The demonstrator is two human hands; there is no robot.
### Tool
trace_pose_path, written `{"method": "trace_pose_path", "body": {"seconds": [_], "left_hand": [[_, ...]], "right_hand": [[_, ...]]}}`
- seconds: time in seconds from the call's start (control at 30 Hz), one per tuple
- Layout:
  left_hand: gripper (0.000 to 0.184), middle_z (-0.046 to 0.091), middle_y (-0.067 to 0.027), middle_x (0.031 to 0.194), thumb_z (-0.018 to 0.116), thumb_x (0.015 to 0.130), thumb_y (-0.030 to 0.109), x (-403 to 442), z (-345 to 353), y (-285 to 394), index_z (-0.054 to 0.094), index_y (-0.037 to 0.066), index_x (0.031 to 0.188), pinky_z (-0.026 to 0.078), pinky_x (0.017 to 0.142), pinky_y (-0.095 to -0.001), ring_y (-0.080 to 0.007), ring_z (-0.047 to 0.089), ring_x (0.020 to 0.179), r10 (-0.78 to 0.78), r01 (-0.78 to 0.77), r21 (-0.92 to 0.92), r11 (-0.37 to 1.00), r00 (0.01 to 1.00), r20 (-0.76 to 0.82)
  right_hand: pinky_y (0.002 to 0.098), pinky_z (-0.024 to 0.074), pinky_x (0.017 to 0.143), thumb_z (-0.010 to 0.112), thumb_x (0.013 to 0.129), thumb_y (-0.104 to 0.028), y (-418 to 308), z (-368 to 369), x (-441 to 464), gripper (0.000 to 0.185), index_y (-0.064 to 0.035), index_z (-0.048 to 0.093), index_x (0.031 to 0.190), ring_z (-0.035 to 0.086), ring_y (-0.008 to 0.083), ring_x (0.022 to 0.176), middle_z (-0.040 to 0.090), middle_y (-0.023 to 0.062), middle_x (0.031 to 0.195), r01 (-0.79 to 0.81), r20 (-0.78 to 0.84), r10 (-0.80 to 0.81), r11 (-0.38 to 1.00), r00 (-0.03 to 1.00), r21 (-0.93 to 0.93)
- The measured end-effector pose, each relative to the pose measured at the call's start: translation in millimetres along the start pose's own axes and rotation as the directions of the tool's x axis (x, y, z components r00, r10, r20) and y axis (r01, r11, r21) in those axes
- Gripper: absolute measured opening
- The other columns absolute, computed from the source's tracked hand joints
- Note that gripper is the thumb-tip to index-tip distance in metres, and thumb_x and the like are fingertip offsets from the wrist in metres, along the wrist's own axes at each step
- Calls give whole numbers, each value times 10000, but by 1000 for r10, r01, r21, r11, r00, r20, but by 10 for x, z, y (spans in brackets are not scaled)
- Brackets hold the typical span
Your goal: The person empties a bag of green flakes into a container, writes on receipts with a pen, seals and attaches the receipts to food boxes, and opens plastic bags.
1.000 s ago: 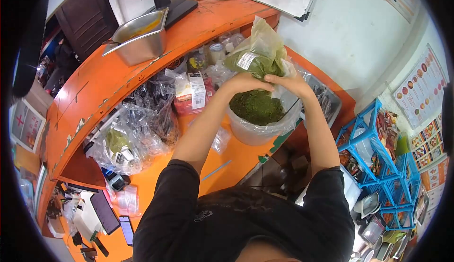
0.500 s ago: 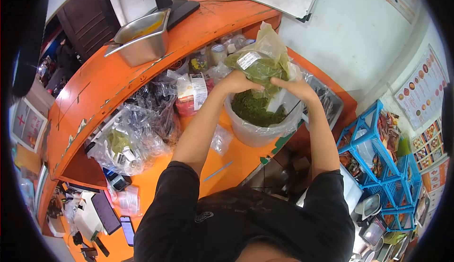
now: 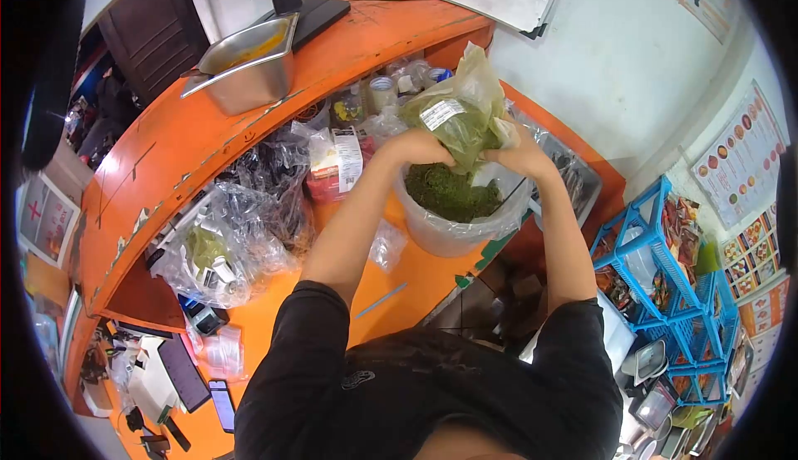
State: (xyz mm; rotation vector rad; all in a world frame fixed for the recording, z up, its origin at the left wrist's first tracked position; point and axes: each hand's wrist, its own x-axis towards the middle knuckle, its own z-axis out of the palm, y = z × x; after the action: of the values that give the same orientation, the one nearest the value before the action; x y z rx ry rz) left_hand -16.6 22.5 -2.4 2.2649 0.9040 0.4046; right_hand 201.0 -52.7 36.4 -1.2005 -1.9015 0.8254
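Bag (image 3: 467, 132) of green stuff held in both my hands, above the plastic-lined tub (image 3: 440, 240). Left hand (image 3: 422, 147) grips its left side, right hand (image 3: 520, 157) its right; both thumbs point inward, apart. Other fingers mostly hidden behind the plastic, can't tell their exact curl. White label (image 3: 441, 113) faces up. Loose green material (image 3: 453, 192) sits in the tub, on the orange counter (image 3: 399, 306). Red package (image 3: 328, 179) left of the tub.
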Motion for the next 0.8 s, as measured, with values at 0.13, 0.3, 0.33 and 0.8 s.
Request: {"method": "trace_pose_path", "body": {"seconds": [0.13,0.3,0.33,0.8], "left_hand": [[504,636,-117,1156,747,696,173,72,81,26,609,51,1165,459,912,-341,-233,580,1052,12,-8,42,999,996,-87],[458,666,-153,1074,755,665,183,15,68,-53,652,42,1087,473,880,-347,-272,619,986,-41,10,-146,989,976,-213],[466,668,-151,1072,758,663,198,-18,-15,17,653,46,1091,476,874,-346,-273,620,982,-66,41,-142,989,982,-176],[402,694,-136,974,714,708,303,104,-41,-180,683,93,1048,498,792,-351,-259,643,896,2,-25,-121,992,983,-181]], "right_hand": [[319,415,959,722,673,9,67,133,62,674,-35,467,1295,536,191,1079,584,89,1188,25,-151,-15,998,988,62],[313,438,915,714,690,2,142,-29,85,560,-15,531,1219,566,180,1017,619,78,1117,-19,-152,28,998,988,61],[313,444,904,713,693,-2,123,-53,86,542,-14,542,1207,571,178,1005,625,75,1100,-12,-166,21,998,986,53],[334,456,879,724,706,-57,45,-62,159,472,-11,580,1153,608,220,966,656,108,1056,74,-200,-90,994,976,-83]]}}
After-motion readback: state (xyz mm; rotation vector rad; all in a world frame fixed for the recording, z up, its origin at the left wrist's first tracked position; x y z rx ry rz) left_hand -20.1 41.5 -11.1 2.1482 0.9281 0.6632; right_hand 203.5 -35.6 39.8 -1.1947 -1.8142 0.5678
